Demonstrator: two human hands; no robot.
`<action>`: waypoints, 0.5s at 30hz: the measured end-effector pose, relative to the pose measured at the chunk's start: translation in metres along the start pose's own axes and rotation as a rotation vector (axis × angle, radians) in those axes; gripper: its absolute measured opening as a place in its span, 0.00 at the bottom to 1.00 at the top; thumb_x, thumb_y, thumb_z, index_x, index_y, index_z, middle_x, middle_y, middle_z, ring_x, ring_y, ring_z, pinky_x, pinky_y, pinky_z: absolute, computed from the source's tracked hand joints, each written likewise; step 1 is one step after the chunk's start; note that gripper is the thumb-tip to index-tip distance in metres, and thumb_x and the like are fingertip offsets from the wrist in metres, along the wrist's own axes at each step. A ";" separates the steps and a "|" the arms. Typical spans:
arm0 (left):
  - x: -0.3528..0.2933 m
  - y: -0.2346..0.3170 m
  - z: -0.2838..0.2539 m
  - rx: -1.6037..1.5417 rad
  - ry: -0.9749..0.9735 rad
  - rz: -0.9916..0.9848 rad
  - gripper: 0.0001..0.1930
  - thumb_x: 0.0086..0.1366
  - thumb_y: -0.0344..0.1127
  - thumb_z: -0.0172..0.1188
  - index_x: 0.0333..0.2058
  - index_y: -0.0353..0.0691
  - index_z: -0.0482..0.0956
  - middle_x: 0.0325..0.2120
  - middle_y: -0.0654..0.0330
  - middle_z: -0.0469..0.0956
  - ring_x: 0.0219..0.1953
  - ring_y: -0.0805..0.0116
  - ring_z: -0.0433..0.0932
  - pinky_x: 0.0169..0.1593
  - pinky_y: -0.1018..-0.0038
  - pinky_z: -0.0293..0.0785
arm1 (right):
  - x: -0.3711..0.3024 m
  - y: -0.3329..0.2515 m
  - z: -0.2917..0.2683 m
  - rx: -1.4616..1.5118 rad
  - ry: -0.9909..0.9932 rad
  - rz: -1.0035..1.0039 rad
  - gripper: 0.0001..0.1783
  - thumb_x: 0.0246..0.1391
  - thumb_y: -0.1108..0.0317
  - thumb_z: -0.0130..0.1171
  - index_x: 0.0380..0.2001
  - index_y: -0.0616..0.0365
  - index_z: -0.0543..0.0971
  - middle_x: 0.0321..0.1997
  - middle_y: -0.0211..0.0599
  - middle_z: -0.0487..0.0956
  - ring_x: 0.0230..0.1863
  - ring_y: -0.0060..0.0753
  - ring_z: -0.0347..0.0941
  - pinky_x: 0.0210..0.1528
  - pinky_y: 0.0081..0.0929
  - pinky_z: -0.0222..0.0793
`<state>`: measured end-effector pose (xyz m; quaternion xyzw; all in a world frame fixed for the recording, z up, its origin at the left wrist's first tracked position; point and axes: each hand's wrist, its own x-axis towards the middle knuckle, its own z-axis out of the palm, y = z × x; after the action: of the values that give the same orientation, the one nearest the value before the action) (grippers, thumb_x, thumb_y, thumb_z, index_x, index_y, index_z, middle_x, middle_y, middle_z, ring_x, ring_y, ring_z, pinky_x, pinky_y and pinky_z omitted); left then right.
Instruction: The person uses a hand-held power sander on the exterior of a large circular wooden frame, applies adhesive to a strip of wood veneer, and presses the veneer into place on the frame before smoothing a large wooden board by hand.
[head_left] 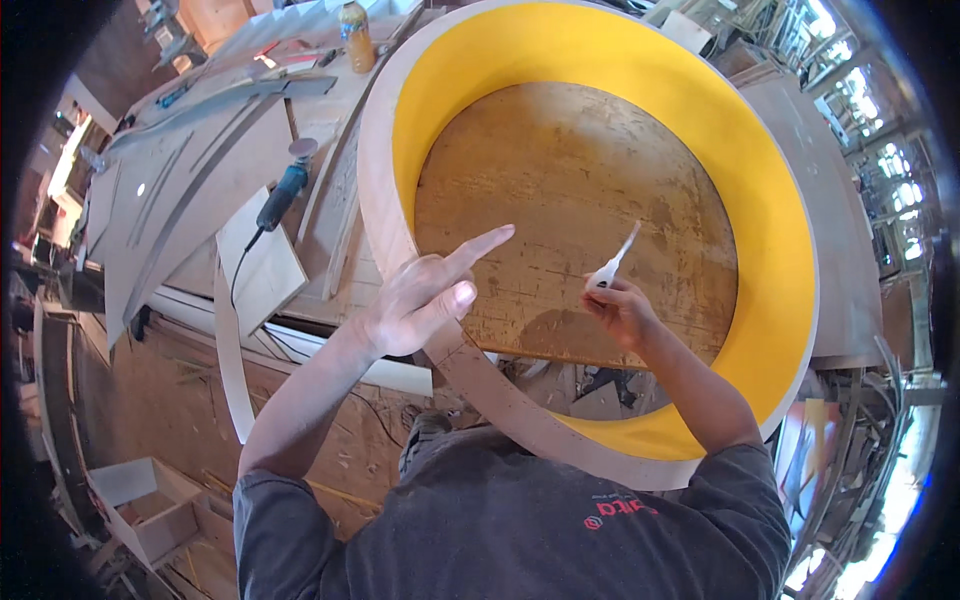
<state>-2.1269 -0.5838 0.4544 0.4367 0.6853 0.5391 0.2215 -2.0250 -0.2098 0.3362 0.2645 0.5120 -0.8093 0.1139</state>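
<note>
A large wooden ring [378, 190] with a bright yellow inner wall [768, 200] lies on the workbench, one side reaching past the bench's edge. My left hand [415, 300] is over the ring's left rim, index finger pointing out and thumb apart, the other fingers curled; nothing shows in it. Inside the ring's outline, my right hand [625, 310] grips a small white glue bottle [606, 275] with a long thin nozzle that points up and away from me. Whether the nozzle touches anything cannot be told.
An angle grinder [283, 195] with a cord rests on a board left of the ring. Behind it are thin curved strips [200, 110] and a bottle of amber liquid [357, 40]. An open wooden box [150, 510] stands on the floor at lower left.
</note>
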 end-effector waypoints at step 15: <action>-0.002 -0.006 0.005 0.058 0.035 -0.017 0.46 0.75 0.67 0.39 0.76 0.32 0.50 0.16 0.60 0.72 0.21 0.62 0.73 0.32 0.65 0.68 | 0.161 0.134 0.034 -1.253 0.344 -0.720 0.18 0.49 0.52 0.75 0.34 0.56 0.89 0.31 0.41 0.81 0.38 0.45 0.77 0.42 0.43 0.71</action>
<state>-2.1241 -0.5830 0.4473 0.4275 0.7081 0.5246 0.2014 -2.1086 -0.2865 0.1570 0.0887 0.9433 -0.3000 -0.1108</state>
